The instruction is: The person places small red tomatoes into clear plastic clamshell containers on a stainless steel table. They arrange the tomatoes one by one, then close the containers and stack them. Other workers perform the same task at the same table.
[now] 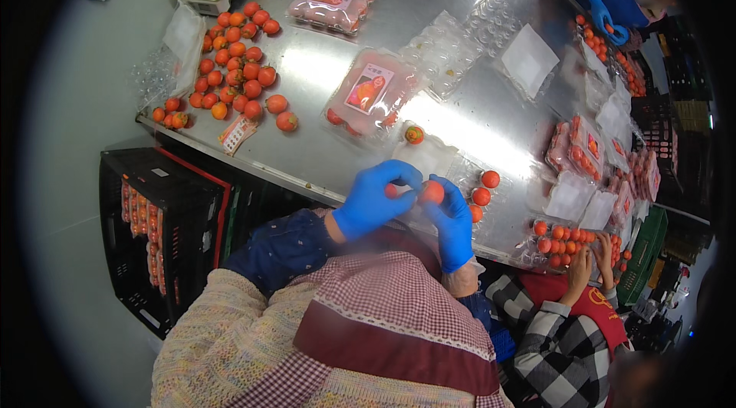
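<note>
Gloved in blue, my left hand [376, 195] is curled around a small red tomato [391, 191], which shows between thumb and fingers. My right hand [453, 221], also gloved, grips another red tomato [431, 192] against my left fingertips. Both hands hover over the table's near edge. Just right of them, an open clear plastic tray [460, 178] has 3 tomatoes in a row. Beyond my hands, a single tomato with a green calyx [414, 134] sits on a white foam sheet [428, 155].
Loose tomatoes [236, 66] are heaped at the left of the metal table [310, 158]. Closed clamshell packs [371, 92] and empty trays [443, 54] lie beyond. A black crate [167, 235] with filled packs stands lower left. Co-workers' hands [581, 273] handle tomatoes at the right.
</note>
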The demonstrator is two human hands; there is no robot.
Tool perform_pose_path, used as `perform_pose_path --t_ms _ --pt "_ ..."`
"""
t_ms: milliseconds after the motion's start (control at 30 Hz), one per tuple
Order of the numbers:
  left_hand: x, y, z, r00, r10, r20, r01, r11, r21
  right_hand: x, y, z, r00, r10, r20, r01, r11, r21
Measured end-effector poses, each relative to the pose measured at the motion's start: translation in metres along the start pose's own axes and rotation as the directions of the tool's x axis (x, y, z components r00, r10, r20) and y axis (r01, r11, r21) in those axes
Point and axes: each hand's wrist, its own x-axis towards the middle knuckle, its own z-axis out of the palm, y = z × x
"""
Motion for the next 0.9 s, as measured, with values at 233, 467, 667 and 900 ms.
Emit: perform_pose_path --t_ms 233,467,667,900 --pt "0.002 0.000 -0.002 0.966 -0.239 0.099 0.240 0.971 0.004 -0.001 0.006 -0.001 0.990 -0.135 0.049 0.141 0.976 -0.163" --pt "-0.001 -0.005 -0.002 0.974 -0.207 0.088 0.216 0.970 -0.108 0.000 0.008 0.000 0.984 -0.144 0.100 0.144 0.989 0.008" --pt "-0.001 -0.001 -0.004 0.994 -0.080 0.070 0.079 0.997 0.020 0.000 0.000 -0.001 0.987 -0.073 0.146 0.075 0.997 -0.009" --pt "-0.003 0.008 -0.003 0.991 -0.110 0.079 0.108 0.994 0.018 0.000 -0.003 -0.003 0.996 0.034 0.088 -0.024 0.994 -0.103"
